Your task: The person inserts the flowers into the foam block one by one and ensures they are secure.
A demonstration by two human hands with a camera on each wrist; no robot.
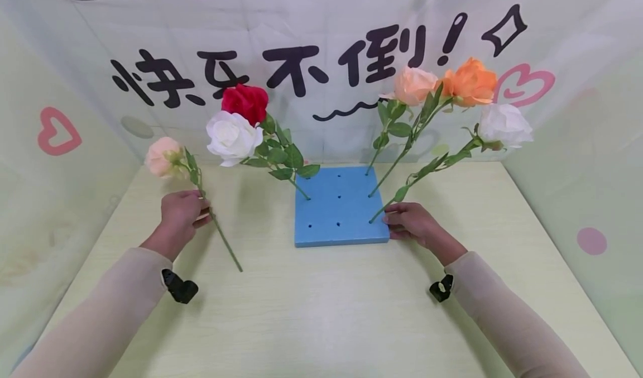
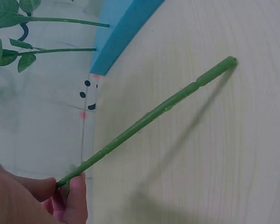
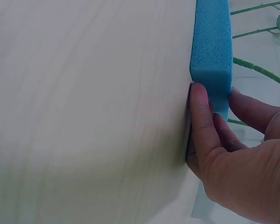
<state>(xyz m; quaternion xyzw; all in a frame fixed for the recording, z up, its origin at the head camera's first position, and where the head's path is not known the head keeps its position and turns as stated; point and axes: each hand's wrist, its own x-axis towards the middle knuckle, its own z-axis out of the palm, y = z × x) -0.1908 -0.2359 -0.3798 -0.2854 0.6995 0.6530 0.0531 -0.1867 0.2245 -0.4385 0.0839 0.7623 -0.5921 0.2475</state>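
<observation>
My left hand (image 1: 182, 215) pinches the green stem of a pale pink artificial rose (image 1: 164, 157) between thumb and fingers. The bloom points up and left, and the bare stem end (image 2: 226, 64) slants over the table towards me. At the right side of a blue foam block (image 1: 337, 213), my right hand (image 1: 409, 221) grips the edge, thumb at the top face and fingers against the side. Red (image 1: 245, 103) and white roses (image 1: 233, 138) lean left from the block. Peach (image 1: 414, 86), orange (image 1: 471, 82) and white roses (image 1: 504, 125) stand in its right-hand holes, leaning right.
The pale wooden table (image 1: 311, 311) lies under both arms. Behind it hangs a white printed sheet (image 1: 311, 26) with black characters, close behind the flowers. Sheet walls close in the left and right sides. Several small holes show in the block's top.
</observation>
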